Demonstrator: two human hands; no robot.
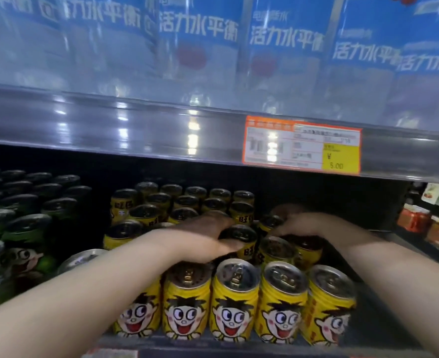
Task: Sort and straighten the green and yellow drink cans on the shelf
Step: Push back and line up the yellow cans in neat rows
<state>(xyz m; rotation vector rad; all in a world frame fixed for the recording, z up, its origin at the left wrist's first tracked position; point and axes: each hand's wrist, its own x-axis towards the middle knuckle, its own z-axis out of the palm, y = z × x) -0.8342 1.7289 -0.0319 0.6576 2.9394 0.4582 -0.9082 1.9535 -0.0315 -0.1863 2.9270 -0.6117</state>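
Several yellow cans (235,306) with a cartoon face stand in rows on the lower shelf, the front row facing me. Green cans (24,244) of the same kind fill the shelf's left side. My left hand (202,237) reaches over the front rows and wraps around a yellow can (241,236) in the third row. My right hand (303,224) rests on top of a yellow can (271,222) further back on the right, fingers curled over its lid. Both forearms cover part of the cans below them.
The upper shelf's metal edge (135,130) hangs just above my hands and carries an orange price tag (302,146). Blue-labelled bottle packs (285,47) stand above it. Red packaged goods (419,220) sit to the right. A dark gap separates green and yellow cans.
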